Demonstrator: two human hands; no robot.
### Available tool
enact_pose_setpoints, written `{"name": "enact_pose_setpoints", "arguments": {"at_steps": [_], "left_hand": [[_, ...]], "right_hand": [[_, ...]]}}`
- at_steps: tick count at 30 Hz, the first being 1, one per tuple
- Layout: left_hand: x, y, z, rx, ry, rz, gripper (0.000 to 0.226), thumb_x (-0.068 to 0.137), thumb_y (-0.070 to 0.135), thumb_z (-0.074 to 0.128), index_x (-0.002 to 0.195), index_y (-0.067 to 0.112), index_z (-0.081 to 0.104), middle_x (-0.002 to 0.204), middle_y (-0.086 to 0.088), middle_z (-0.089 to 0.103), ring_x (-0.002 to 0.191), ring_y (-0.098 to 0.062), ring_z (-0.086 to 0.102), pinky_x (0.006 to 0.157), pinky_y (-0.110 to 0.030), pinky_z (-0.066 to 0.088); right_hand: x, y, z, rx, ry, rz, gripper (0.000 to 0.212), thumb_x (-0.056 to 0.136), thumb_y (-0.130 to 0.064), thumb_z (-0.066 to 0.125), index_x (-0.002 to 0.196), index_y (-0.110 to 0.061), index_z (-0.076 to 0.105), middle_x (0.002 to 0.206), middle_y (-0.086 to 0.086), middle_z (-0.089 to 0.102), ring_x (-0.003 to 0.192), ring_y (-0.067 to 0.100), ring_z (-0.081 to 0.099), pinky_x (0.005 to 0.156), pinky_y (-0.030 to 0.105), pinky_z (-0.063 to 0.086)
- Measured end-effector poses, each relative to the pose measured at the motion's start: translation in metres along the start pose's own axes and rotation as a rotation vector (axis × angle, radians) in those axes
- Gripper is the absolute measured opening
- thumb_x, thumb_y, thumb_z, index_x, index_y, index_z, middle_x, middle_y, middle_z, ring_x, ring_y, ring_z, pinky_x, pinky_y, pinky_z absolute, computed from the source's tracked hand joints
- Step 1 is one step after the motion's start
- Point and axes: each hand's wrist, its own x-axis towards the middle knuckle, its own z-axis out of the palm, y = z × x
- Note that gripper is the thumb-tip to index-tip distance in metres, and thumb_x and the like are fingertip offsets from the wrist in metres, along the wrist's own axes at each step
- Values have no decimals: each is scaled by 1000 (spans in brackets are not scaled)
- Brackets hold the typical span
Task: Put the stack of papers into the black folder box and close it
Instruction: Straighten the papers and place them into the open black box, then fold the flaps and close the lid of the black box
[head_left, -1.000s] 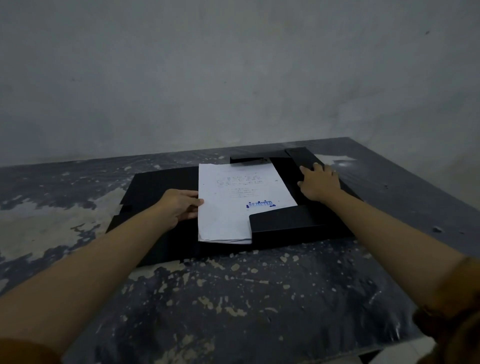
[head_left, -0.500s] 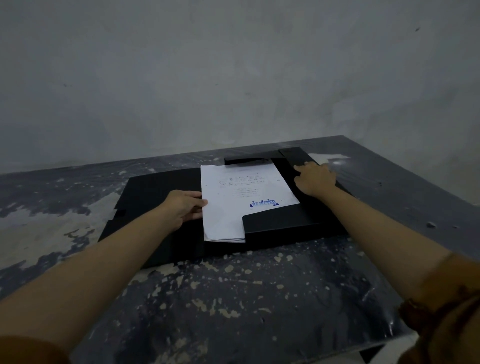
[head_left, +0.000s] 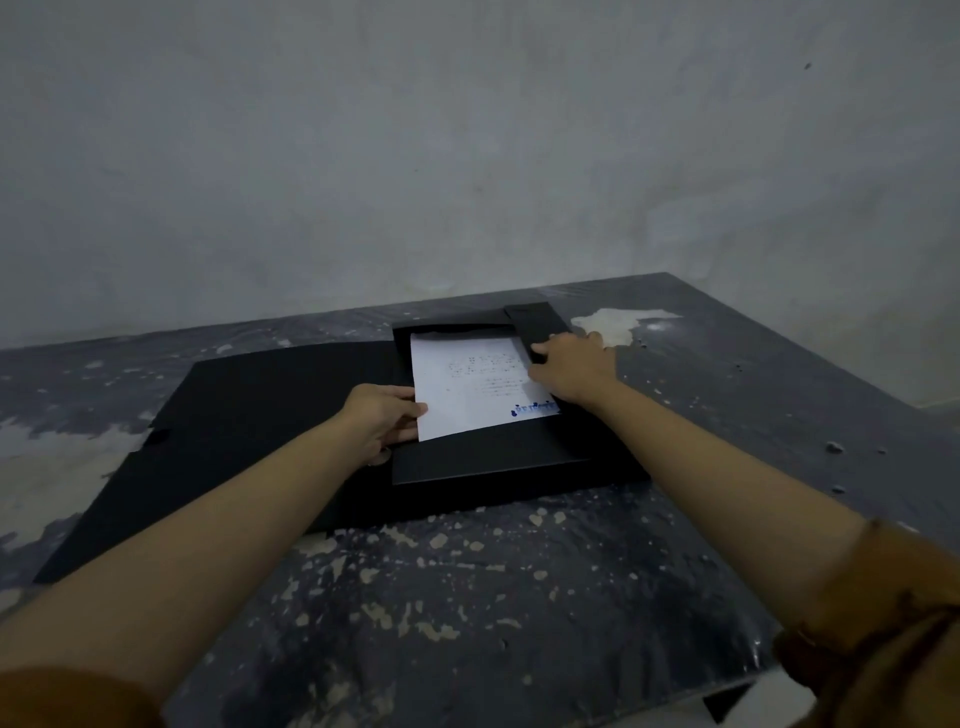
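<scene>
Hands (head_left: 382, 415) (head_left: 569, 371) on boxed papers (head_left: 467, 384)

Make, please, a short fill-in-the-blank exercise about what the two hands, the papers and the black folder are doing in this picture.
1. The stack of papers lies inside the open black folder box, whose big cover lies flat to the person's ____.
2. The stamp near the bottom corner of the top sheet is ____ in colour.
3. The left hand holds the papers' ____ edge.
4. The right hand presses the black ____ on the box's right side.

Missing words: left; blue; left; flap
</scene>
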Motion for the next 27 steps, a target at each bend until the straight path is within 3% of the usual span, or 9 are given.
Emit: {"name": "enact_pose_setpoints", "arguments": {"at_steps": [5,9,12,14,17,19,21,25,27], "left_hand": [[-8,0,3,28,29,35,39,84,-6,59,123,-3,57,75,-6,62,36,-7,64,85,-30,55],[-23,6,8,2,10,-6,35,91,2,52,125,-5,53,82,-5,61,68,-14,59,71,-29,49],[-38,5,5,-31,83,7,42,90,14,52,132,6,51,121,-6,60,98,-17,55,69,-26,42],[-50,-2,1,-73,160,50,50,90,14,52,140,16,44,143,-6,44,101,-16,47,81,-29,36],[-71,-19,-7,-213,287,56,58,88,12,53,143,26,38,150,-7,32,77,-10,45,90,-31,37],[-86,-30,-12,-290,337,41,62,87,14,52,144,30,34,153,-7,26,106,-21,52,98,-39,39],[-101,-39,-15,-324,402,19,65,87,13,52,146,31,29,154,-6,22,133,-28,36,102,-42,36],[-124,-58,-18,-478,464,38,80,82,4,49,149,32,15,150,-7,29,128,-27,38,85,-38,38],[-130,-63,-21,-559,463,23,86,82,-1,46,151,30,6,151,-9,27,127,-28,40,90,-40,41]], "right_hand": [[-2,1,2,-23,4,-8,49,91,-30,47,140,-28,47,151,3,41,140,35,25,111,44,25],[-3,-4,2,-26,-43,2,53,90,-30,48,142,-24,44,155,4,33,142,37,21,114,47,18],[-9,-19,4,-9,-50,-60,51,91,-34,47,141,-22,45,155,2,33,144,33,20,116,49,11],[-17,-37,5,58,-23,-186,50,92,-35,49,141,-26,44,157,-3,30,146,28,16,116,49,8],[-37,-71,6,27,30,-487,46,94,-31,49,140,-34,45,156,-6,32,147,24,16,114,46,13],[-53,-95,7,-80,52,-698,47,95,-28,47,140,-40,42,154,-8,35,145,22,20,111,46,17],[-71,-119,7,-223,40,-884,50,95,-23,46,140,-45,39,153,-10,36,142,21,25,110,43,20],[-105,-158,11,-489,25,-1167,62,95,-9,42,142,-48,33,151,-7,40,139,22,31,105,40,26],[-118,-173,12,-588,47,-1267,67,93,-4,43,143,-47,31,149,-4,42,135,23,35,100,38,30]]}}
